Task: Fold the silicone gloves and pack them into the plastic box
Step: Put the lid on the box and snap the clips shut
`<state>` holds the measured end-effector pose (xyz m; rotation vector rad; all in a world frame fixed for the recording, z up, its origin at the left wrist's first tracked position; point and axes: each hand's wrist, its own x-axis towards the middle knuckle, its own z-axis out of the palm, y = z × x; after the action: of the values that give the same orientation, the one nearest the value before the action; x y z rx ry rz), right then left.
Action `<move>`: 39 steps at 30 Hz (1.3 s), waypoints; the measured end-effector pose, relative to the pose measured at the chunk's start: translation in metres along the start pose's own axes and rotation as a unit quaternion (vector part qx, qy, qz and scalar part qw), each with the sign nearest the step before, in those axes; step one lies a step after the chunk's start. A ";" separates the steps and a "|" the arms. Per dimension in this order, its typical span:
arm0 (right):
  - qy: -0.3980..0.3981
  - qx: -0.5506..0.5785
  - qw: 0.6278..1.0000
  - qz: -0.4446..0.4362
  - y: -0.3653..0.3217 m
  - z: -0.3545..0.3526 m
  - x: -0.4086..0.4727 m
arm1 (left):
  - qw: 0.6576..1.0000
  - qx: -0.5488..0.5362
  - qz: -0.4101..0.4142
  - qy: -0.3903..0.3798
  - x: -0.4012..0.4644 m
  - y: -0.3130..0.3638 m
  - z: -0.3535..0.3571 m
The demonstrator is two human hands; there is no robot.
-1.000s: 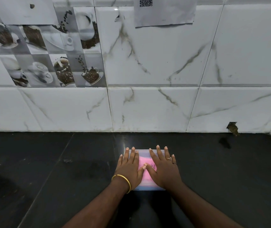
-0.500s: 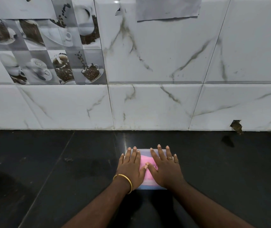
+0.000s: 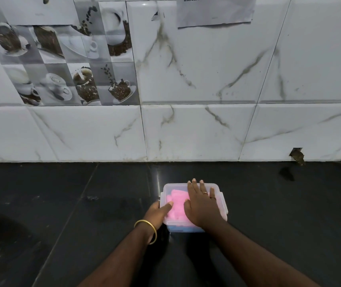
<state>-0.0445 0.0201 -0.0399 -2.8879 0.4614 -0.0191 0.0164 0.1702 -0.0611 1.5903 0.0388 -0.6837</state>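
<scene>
Fingers (image 3: pixel 198 190) of your right hand (image 3: pixel 201 206) lie spread flat on the plastic box (image 3: pixel 223 206) lid, hiding part of the pink gloves (image 3: pixel 175 206) beneath, while your left hand (image 3: pixel 158 214), thumb on top, grips its left edge on the black counter (image 3: pixel 82 204).

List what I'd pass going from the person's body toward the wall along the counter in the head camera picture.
Gold bangle on the left wrist → left hand at the box's side → right hand flat on the plastic box holding pink gloves → black counter → marble-tiled wall.
</scene>
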 end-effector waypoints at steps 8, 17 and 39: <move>0.015 0.002 1.000 -0.009 -0.016 0.014 -0.001 | 0.996 0.037 -0.078 -0.018 0.002 0.023 -0.008; 0.006 -0.006 1.000 -0.003 -0.015 0.019 0.002 | 0.978 0.204 0.002 0.049 0.006 0.040 -0.010; 0.013 -0.015 1.000 0.005 -0.017 0.019 0.001 | 0.967 0.235 0.042 0.084 -0.013 0.026 0.013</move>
<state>-0.0373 0.0391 -0.0554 -2.9182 0.4850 -0.0485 0.0113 0.1584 -0.0318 2.0912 -0.0710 -0.5104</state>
